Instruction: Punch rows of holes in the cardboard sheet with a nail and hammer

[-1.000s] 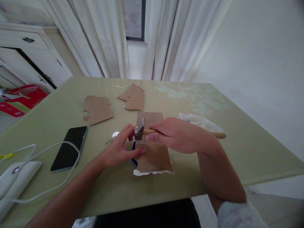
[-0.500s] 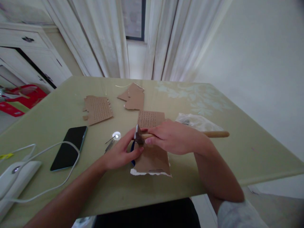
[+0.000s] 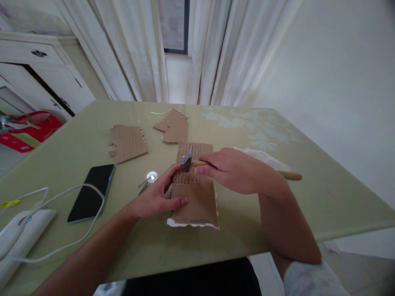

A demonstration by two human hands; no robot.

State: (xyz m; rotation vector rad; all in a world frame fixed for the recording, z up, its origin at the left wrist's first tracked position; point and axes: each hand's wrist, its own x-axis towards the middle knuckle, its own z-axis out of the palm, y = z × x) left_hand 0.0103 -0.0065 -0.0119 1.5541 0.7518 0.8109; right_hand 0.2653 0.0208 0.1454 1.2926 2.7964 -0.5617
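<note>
In front of me lies a brown cardboard piece point(image 3: 197, 205) with rows of small punched holes in its far half and a torn white near edge. My left hand point(image 3: 158, 196) grips its left side, thumb on top, fingers partly hidden at the edge. A bit of something blue shows under that side. Closed around the wooden handle of a hammer point(image 3: 186, 162), my right hand point(image 3: 239, 170) keeps the metal head over the punched rows. Whether the head touches the cardboard I cannot tell. The handle's end sticks out right of my wrist.
Left of the hands lie a phone point(image 3: 91, 193), a white power strip point(image 3: 26, 234) with a cable, and a small shiny disc point(image 3: 151, 176) beside thin metal pieces. Another punched cardboard point(image 3: 129, 143) and cardboard scraps point(image 3: 175, 129) lie farther back. A clear plastic bag point(image 3: 262, 158) is behind my right hand.
The hammer head has risen and moved away from me, uncovering more punched rows. My left hand's thumb and fingers have spread farther apart along the cardboard's edge.
</note>
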